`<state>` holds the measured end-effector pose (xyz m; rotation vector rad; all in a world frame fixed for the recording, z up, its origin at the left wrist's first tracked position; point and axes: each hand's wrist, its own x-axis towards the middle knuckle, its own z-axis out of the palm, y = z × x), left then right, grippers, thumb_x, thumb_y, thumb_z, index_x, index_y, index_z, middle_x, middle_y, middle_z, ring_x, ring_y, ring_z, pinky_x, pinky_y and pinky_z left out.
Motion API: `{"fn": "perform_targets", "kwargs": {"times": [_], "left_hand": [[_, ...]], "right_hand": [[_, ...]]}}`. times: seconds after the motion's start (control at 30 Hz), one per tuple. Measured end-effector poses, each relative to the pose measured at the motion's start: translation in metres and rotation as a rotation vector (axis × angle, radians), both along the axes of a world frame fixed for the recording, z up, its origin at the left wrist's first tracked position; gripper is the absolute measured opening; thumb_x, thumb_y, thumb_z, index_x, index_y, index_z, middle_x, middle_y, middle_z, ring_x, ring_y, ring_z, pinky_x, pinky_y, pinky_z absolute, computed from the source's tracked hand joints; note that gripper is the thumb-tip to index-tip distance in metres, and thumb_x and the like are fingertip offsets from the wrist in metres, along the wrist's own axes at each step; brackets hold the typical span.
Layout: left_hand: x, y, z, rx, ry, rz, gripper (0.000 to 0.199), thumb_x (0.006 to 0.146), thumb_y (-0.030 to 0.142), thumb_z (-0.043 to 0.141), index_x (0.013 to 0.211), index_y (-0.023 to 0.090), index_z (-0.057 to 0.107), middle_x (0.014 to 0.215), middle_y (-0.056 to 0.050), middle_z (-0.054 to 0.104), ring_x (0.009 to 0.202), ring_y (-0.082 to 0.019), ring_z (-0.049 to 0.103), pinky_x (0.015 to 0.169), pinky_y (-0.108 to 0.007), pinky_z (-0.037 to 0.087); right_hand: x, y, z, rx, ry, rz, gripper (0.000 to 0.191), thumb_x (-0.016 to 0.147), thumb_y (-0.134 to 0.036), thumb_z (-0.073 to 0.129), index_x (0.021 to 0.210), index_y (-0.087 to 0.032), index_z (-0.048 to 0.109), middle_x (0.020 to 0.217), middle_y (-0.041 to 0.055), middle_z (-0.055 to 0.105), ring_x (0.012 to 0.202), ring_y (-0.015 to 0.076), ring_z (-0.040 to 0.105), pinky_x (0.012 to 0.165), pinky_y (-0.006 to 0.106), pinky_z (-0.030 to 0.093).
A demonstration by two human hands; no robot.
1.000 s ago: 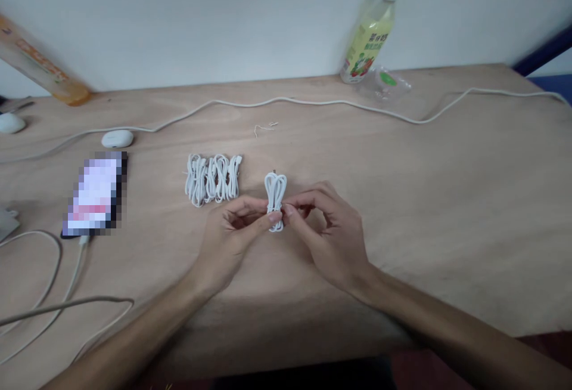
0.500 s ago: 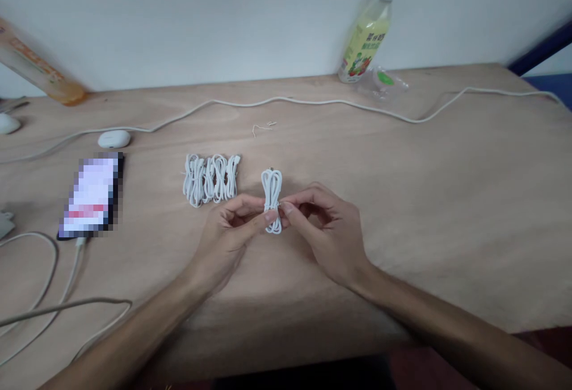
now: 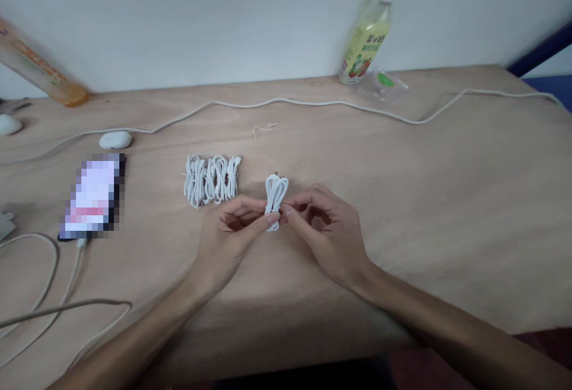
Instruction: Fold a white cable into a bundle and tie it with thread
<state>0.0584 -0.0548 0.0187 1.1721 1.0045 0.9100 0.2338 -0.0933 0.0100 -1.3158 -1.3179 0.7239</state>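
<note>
Since half a second ago we have tilted the coiled white cable [image 3: 276, 200] slightly rightward at its far loops and raised it a touch; the hands have barely shifted. Our left hand [image 3: 227, 236] and right hand [image 3: 333, 236] both pinch the bundle at its waist between thumb and forefinger, remaining fingers loosely curled, so the loops stay gathered where the wrap sits. The coil stands just above the wooden table [image 3: 447, 199], near the centre. To its left, close but apart, three finished cable bundles [image 3: 211, 179] lie side by side in a row. Farther left lies a phone [image 3: 93, 195] with a charging lead; a long white cord [image 3: 286, 102] crosses the far side, and a drink bottle [image 3: 367, 33] stands against the wall. Open tabletop extends to the right and toward the near edge, which lies close beneath our wrists.
</note>
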Motion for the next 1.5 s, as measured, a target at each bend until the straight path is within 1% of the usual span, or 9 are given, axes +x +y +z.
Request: {"fn": "perform_targets", "kwargs": {"times": [0.17,0.37,0.47,0.57,0.73,0.87,0.97,1.3,1.5], "left_hand": [[-0.001,0.0,-0.003,-0.026,-0.009,-0.004,0.012,0.081,0.025,0.092,0.09,0.023,0.084,0.092,-0.004,0.088,0.085,-0.02,0.083,0.083,-0.03,0.066],[0.003,-0.001,0.0,-0.178,-0.178,-0.063,0.015,0.078,0.025,0.096,0.087,0.022,0.084,0.085,-0.003,0.087,0.08,-0.019,0.082,0.083,-0.029,0.064],[0.004,0.0,0.001,-0.202,-0.208,-0.092,0.015,0.08,0.027,0.095,0.088,0.022,0.084,0.086,-0.004,0.087,0.082,-0.02,0.082,0.082,-0.03,0.064],[0.002,0.001,0.001,-0.14,-0.118,-0.088,0.011,0.083,0.028,0.092,0.089,0.022,0.086,0.086,-0.004,0.087,0.083,-0.02,0.082,0.083,-0.029,0.064],[-0.002,0.003,0.004,0.061,0.093,-0.042,0.01,0.089,0.032,0.085,0.092,0.023,0.088,0.09,-0.005,0.088,0.085,-0.022,0.082,0.083,-0.032,0.066],[-0.001,0.003,0.007,0.08,0.071,-0.032,0.011,0.089,0.03,0.084,0.097,0.023,0.087,0.089,-0.005,0.088,0.087,-0.024,0.084,0.086,-0.035,0.068],[0.001,0.003,0.008,0.097,0.042,-0.004,0.01,0.087,0.026,0.084,0.097,0.024,0.086,0.09,-0.004,0.088,0.083,-0.022,0.084,0.087,-0.034,0.069],[-0.001,-0.002,0.003,0.224,0.15,0.069,0.012,0.088,0.021,0.084,0.099,0.025,0.088,0.101,-0.002,0.089,0.096,-0.021,0.083,0.091,-0.03,0.066],[-0.004,0.0,-0.001,0.346,0.178,0.017,0.015,0.092,0.018,0.083,0.102,0.027,0.089,0.105,-0.002,0.089,0.096,-0.019,0.082,0.09,-0.028,0.064]], "right_hand": [[-0.001,0.0,0.002,-0.036,0.021,-0.005,0.013,0.091,-0.02,0.072,0.079,-0.025,0.076,0.077,-0.0007,0.071,0.067,0.0148,0.061,0.057,0.028,0.047],[0.0,0.004,0.001,-0.174,0.298,0.101,0.01,0.088,-0.029,0.075,0.08,-0.023,0.077,0.071,-0.0001,0.075,0.065,0.0155,0.068,0.06,0.029,0.056],[0.001,0.006,0.002,-0.191,0.336,0.13,0.011,0.088,-0.029,0.076,0.079,-0.022,0.077,0.068,-0.001,0.075,0.059,0.0136,0.066,0.056,0.026,0.054],[0.003,0.007,0.0,-0.211,0.314,0.139,0.013,0.088,-0.03,0.077,0.079,-0.022,0.077,0.069,-0.0003,0.076,0.058,0.0136,0.064,0.053,0.026,0.052],[0.004,0.005,-0.004,-0.15,0.213,0.088,0.012,0.09,-0.03,0.077,0.081,-0.023,0.08,0.074,0.0012,0.077,0.067,0.0164,0.066,0.06,0.029,0.052],[0.005,0.003,-0.004,-0.134,0.101,0.054,0.011,0.092,-0.028,0.076,0.084,-0.024,0.081,0.08,0.0023,0.078,0.071,0.0179,0.067,0.062,0.031,0.052],[0.006,0.002,-0.003,-0.154,0.075,0.037,0.011,0.093,-0.028,0.075,0.085,-0.024,0.083,0.082,0.0022,0.08,0.069,0.017,0.066,0.06,0.03,0.049],[0.002,0.004,-0.006,-0.159,0.181,0.061,0.008,0.089,-0.025,0.077,0.086,-0.025,0.085,0.076,-0.001,0.076,0.065,0.0148,0.062,0.058,0.028,0.046],[0.003,0.006,-0.006,-0.202,0.215,0.079,0.012,0.089,-0.027,0.074,0.079,-0.023,0.08,0.068,-0.0026,0.07,0.06,0.0128,0.056,0.057,0.027,0.043]]}}
